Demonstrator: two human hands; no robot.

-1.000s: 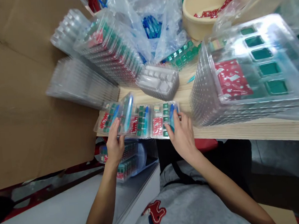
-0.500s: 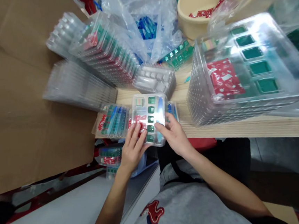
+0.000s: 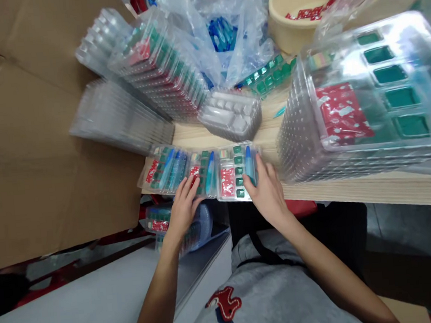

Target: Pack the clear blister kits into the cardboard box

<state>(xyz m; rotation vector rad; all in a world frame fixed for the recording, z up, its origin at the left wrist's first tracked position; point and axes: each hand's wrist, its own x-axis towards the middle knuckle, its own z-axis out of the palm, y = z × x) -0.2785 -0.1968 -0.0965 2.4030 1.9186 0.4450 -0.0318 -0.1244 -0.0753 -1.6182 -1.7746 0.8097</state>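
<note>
Three clear blister packs with green squares, a red card and a blue pen lie in a row at the near edge of the wooden table (image 3: 354, 192). My right hand (image 3: 267, 192) rests on the right pack (image 3: 233, 172), fingers over its blue pen. My left hand (image 3: 184, 209) touches the front edge of the middle pack (image 3: 203, 175) with its fingertips. The left pack (image 3: 165, 170) lies untouched beside it. Neither hand lifts a pack off the table.
A tall stack of filled packs (image 3: 365, 103) stands at the right, another stack (image 3: 158, 66) leans at the back left, with empty clear trays (image 3: 121, 119) beside it and a small empty tray stack (image 3: 232, 115) in the middle. Behind are plastic bags (image 3: 222, 25), a beige tub (image 3: 311, 2) and cardboard (image 3: 27, 122) at the left.
Half a second ago both hands held a pack raised above the row. Now that pack lies flat in the row and the hands rest on it and its neighbour.
</note>
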